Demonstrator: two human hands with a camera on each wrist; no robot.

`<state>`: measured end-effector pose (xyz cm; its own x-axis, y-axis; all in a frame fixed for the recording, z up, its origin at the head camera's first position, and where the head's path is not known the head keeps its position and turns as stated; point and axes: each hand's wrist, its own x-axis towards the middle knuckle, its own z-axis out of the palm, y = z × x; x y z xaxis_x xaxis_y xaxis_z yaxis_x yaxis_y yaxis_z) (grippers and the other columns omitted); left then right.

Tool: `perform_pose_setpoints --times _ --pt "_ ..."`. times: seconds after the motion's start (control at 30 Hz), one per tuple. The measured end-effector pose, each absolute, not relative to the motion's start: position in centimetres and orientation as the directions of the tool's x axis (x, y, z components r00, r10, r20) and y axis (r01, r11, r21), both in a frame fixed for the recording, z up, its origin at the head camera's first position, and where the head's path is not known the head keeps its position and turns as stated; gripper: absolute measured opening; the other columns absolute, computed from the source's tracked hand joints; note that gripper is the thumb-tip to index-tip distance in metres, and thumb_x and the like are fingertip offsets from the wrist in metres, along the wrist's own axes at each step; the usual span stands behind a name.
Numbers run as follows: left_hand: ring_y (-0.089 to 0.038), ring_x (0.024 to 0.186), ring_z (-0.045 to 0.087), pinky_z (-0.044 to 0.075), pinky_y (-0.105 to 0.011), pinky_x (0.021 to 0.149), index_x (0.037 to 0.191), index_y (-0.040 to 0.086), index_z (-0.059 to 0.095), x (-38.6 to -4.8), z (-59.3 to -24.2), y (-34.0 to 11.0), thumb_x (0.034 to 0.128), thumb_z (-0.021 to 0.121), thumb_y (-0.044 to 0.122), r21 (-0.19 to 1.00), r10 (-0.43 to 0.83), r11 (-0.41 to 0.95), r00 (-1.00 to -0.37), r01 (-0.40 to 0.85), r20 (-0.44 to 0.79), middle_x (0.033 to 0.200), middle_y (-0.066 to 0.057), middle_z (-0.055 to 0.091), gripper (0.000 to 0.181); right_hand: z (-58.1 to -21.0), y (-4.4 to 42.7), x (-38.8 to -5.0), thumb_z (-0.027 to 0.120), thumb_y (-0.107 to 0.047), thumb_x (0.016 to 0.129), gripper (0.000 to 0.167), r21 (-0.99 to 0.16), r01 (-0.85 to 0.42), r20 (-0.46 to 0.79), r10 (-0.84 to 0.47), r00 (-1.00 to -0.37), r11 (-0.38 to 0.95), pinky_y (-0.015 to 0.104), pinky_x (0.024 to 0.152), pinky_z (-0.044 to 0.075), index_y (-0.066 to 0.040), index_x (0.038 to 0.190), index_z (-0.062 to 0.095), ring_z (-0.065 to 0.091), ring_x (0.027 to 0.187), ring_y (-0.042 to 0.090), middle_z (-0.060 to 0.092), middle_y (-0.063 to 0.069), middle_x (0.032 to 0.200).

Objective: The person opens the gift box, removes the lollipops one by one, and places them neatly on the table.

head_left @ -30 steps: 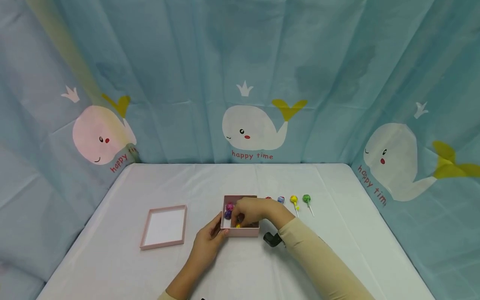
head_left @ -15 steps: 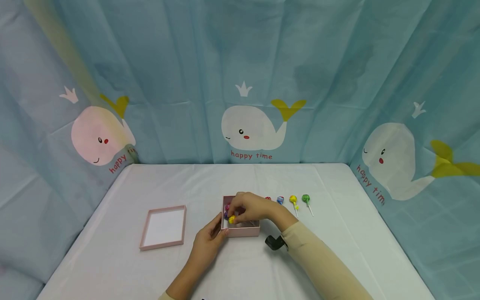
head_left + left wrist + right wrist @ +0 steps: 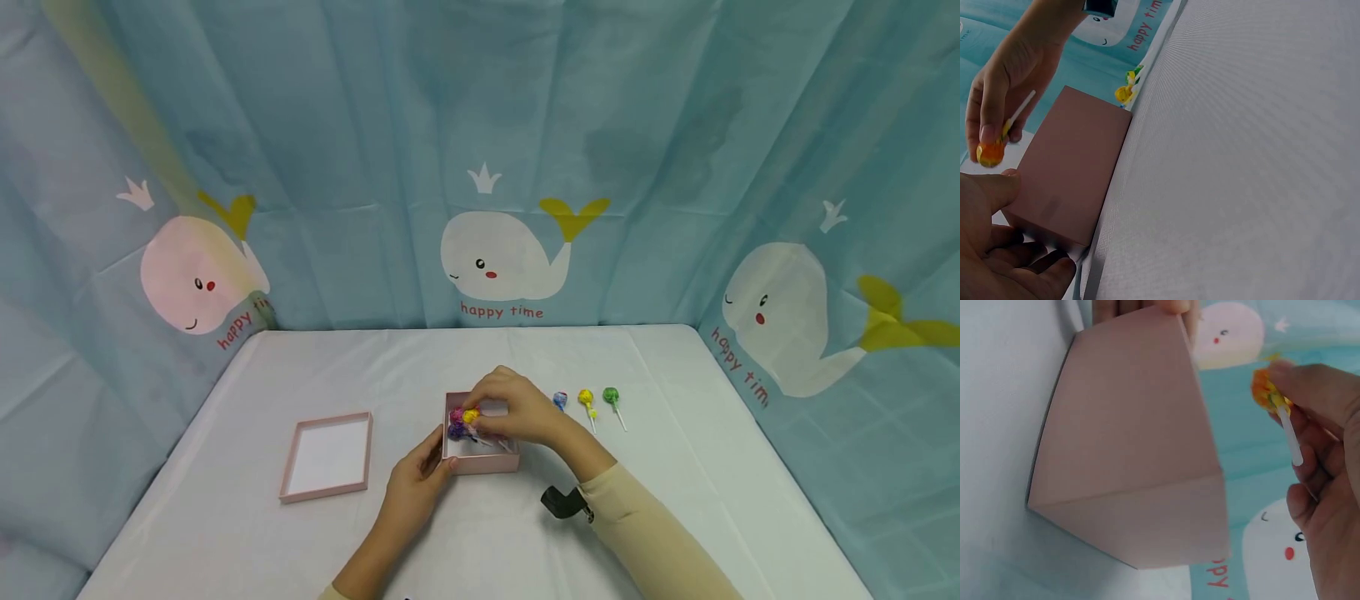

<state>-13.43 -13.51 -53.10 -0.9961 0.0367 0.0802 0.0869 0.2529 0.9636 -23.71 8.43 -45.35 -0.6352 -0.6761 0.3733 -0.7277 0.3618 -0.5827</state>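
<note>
In the head view, a pink open-topped box (image 3: 486,465) holds purple and pink lollipops (image 3: 456,423) at its left side. My left hand (image 3: 412,483) grips the box's near left corner, thumb on the front wall and fingers along the side. Over the box, my right hand (image 3: 517,408) pinches a yellow lollipop (image 3: 471,415) between thumb and fingers. The right wrist view shows the orange-yellow candy (image 3: 1266,390) by its wrapped head, with the white stick pointing down. From the left wrist view, the pinched lollipop (image 3: 990,153) is above the box's rim.
A pink lid (image 3: 327,454) lies inner side up at the left. Blue (image 3: 560,400), yellow (image 3: 586,397) and green (image 3: 611,395) lollipops lie in a row right of the box. A patterned curtain (image 3: 360,250) surrounds the white table (image 3: 300,542).
My right hand has lifted the yellow lollipop from low in the box to above it, moving away from me. The left hand keeps its hold on the box.
</note>
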Motion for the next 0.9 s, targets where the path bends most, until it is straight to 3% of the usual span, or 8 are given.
perform_pose_setpoints --times 0.2,0.43,0.7,0.9 --pt "-0.027 0.144 0.045 0.043 -0.030 0.112 0.154 0.008 0.045 -13.4 -53.1 -13.4 0.0973 0.072 0.021 0.965 0.036 0.247 -0.997 0.082 0.075 0.159 -0.010 0.044 0.065 -45.1 10.7 -22.5 0.083 -0.021 0.089 0.019 -0.600 -0.684 0.432 -0.552 -0.713 0.413 0.035 0.087 0.056 -0.022 0.108 0.079 0.055 0.107 0.006 0.070 -0.019 0.108" --pt "-0.027 0.144 0.046 0.043 -0.029 0.112 0.154 0.007 0.045 -13.4 -53.2 -13.5 0.0960 0.074 0.027 0.966 0.036 0.237 -0.994 0.105 0.100 0.158 -0.010 0.044 0.068 -45.1 12.8 -21.5 0.084 -0.024 0.088 0.020 -0.652 -0.638 0.469 -0.443 -0.764 0.411 0.029 0.085 0.056 -0.021 0.107 0.079 0.057 0.106 0.008 0.070 -0.018 0.109" --pt "-0.027 0.143 0.046 0.042 -0.028 0.113 0.154 0.008 0.045 -13.4 -53.2 -13.6 0.0951 0.075 0.027 0.965 0.034 0.246 -0.996 0.092 0.086 0.159 -0.010 0.044 0.069 -45.2 14.0 -21.6 0.084 -0.023 0.088 0.022 -0.646 -0.667 0.554 -0.373 -0.744 0.370 0.028 0.081 0.053 -0.017 0.109 0.078 0.058 0.104 0.015 0.073 -0.006 0.111" --pt "-0.027 0.143 0.046 0.042 -0.027 0.113 0.154 0.008 0.045 -13.4 -53.2 -13.6 0.0954 0.074 0.025 0.966 0.031 0.242 -0.996 0.085 0.080 0.158 -0.010 0.044 0.068 -44.7 15.7 -22.1 0.085 -0.013 0.086 0.024 -0.649 -0.657 0.581 -0.307 -0.754 0.384 0.024 0.082 0.050 -0.017 0.108 0.078 0.058 0.103 0.015 0.074 -0.003 0.112"
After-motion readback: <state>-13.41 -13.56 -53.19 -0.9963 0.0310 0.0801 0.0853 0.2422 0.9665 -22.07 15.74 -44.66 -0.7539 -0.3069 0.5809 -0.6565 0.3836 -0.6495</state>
